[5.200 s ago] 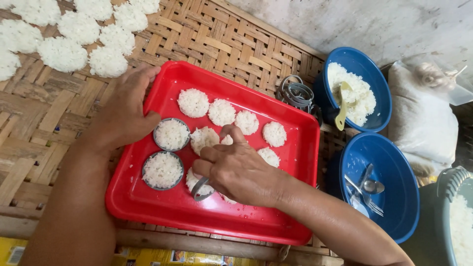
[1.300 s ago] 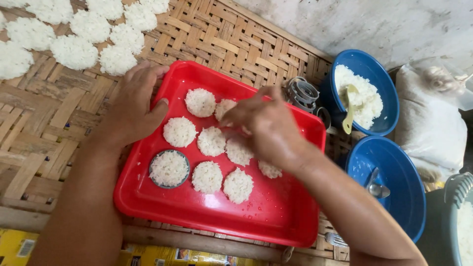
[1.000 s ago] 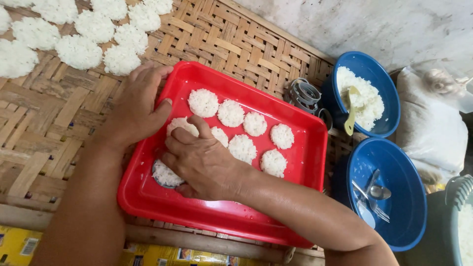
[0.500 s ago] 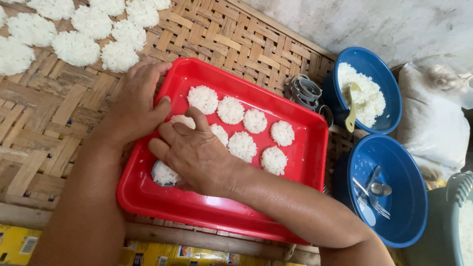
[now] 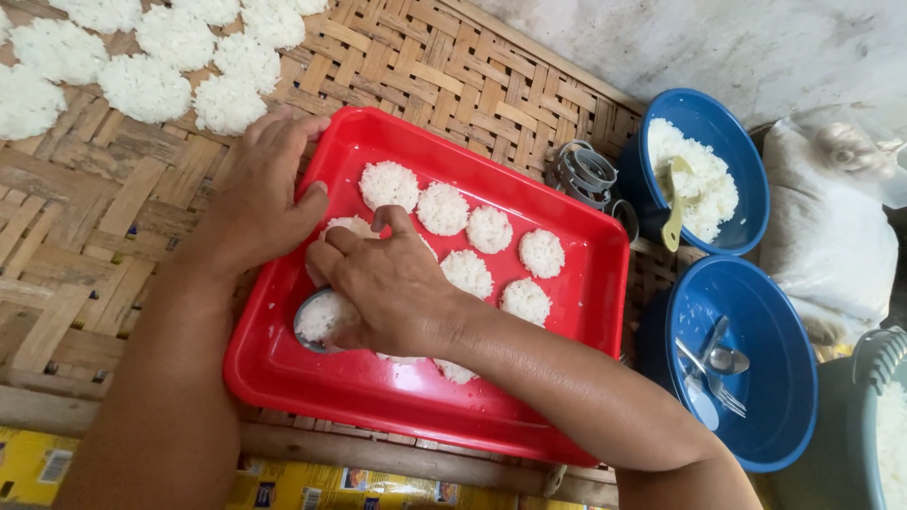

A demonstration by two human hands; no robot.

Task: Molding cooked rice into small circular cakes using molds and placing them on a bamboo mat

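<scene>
Rice cakes (image 5: pixel 489 229) lie in rows on the red tray (image 5: pixel 283 364); my right hand (image 5: pixel 387 283) presses down on the round metal mould (image 5: pixel 312 319) at its near left, fingers curled around it; my left hand (image 5: pixel 265 189) grips the tray's left rim.

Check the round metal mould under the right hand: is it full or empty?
Full. White rice fills the round metal mould up to its rim on the red tray; the right hand covers its far side.
</scene>
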